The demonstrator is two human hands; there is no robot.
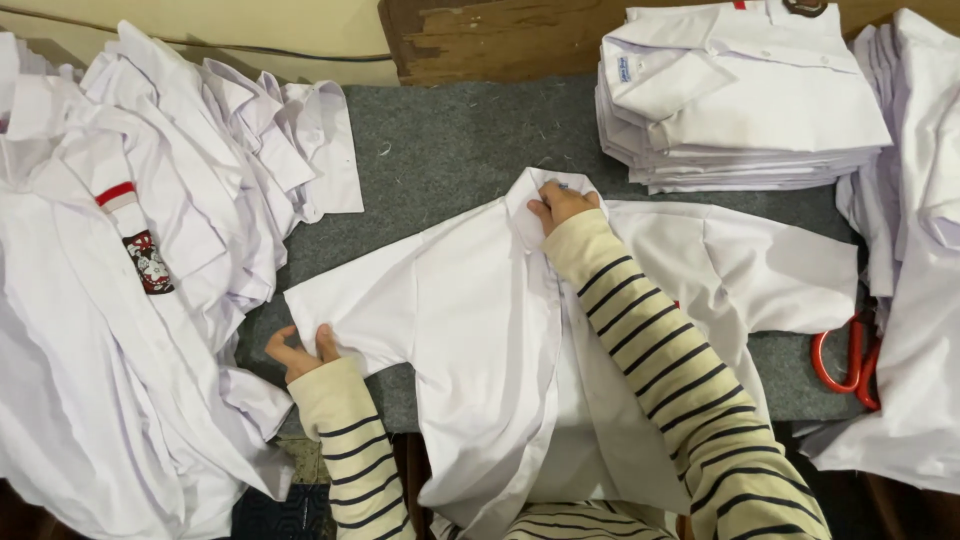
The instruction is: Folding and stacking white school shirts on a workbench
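Note:
A white short-sleeved shirt (480, 330) lies spread open, front up, on a grey felt-covered table (450, 140). My right hand (562, 203) presses down on the shirt's collar at the far side, fingers closed on the fabric. Over at the left sleeve, my left hand (298, 352) pinches the hem near the table's front edge. Both of my arms wear cream sleeves with dark stripes.
A loose heap of white shirts (130, 260) covers the left side. A neat stack of folded white shirts (735, 95) sits at the back right, and more white cloth (915, 250) hangs at the far right. Red-handled scissors (850, 360) lie by the right edge.

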